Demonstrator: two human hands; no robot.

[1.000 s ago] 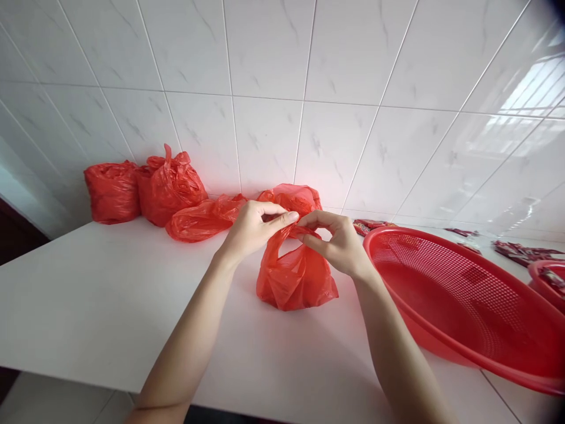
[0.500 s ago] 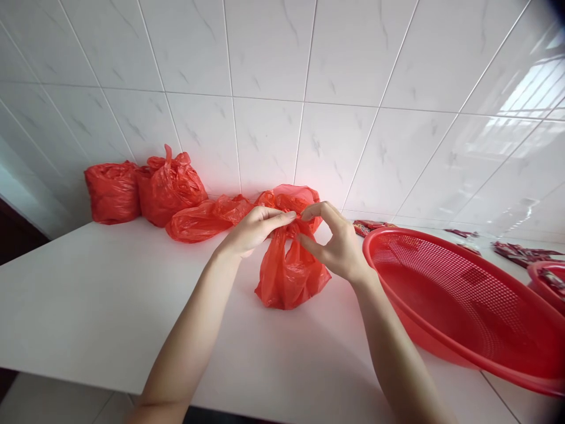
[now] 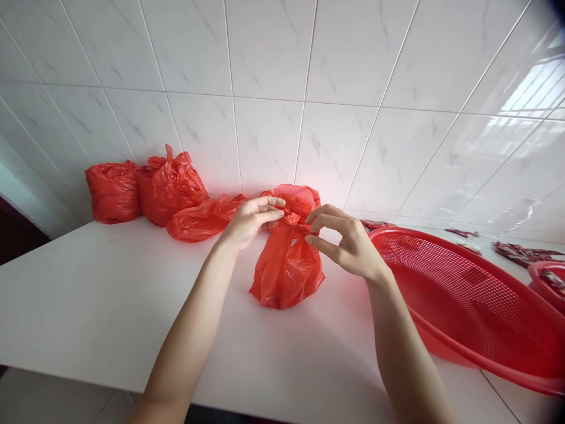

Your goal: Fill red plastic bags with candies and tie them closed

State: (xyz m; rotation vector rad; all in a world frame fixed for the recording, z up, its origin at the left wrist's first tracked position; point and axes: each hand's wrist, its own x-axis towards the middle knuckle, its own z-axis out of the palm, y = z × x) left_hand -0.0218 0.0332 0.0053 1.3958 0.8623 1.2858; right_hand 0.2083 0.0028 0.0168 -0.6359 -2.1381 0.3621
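A filled red plastic bag (image 3: 286, 274) stands on the white table, its top gathered into what looks like a knot. My left hand (image 3: 253, 221) is at the left of the gathered top, thumb and fingers apart, fingertips at its edge. On the other side is my right hand (image 3: 344, 238), its fingers curved and parted from the thumb, the tips beside the bag's handle ends. Whether those fingertips touch the plastic is hard to tell. What the bag contains is hidden.
Against the tiled wall (image 3: 269, 135) stand two filled red bags, one squat (image 3: 113, 193) and one knotted (image 3: 170, 188). Loose red bags (image 3: 198, 221) lie beside them. A large red basket (image 3: 441, 294) is on the right, with small red packets (image 3: 521, 252) behind it.
My hands have drawn apart, the right one moving to the right, and their fingers have come away from the gathered top. The bag has shifted slightly left.
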